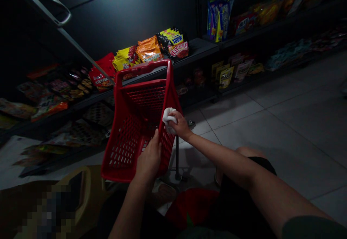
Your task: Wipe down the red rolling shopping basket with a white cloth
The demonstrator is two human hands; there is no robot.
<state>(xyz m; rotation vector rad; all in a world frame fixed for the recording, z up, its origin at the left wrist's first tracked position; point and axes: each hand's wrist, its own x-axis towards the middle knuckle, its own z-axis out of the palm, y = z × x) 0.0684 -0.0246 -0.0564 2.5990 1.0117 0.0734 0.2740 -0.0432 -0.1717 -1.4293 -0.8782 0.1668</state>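
In front of me a red plastic shopping basket [127,138] with slotted walls stands tilted, its open side facing me. My right hand [180,123] is closed around a crumpled white cloth [169,115]. It presses the cloth against the outer face of the basket's right side. Lower down, my left hand [149,156] grips the right rim of the same basket, thumb up along the edge. Its other fingers are mostly hidden. Nothing shows inside the basket.
Dark shelves [202,47] behind the basket carry bright snack packets [149,49] and bags. A long metal handle [81,53] slants up to the left. A yellowish plastic piece [86,192] sits at lower left. Pale tiled floor [271,123] stretches to the right.
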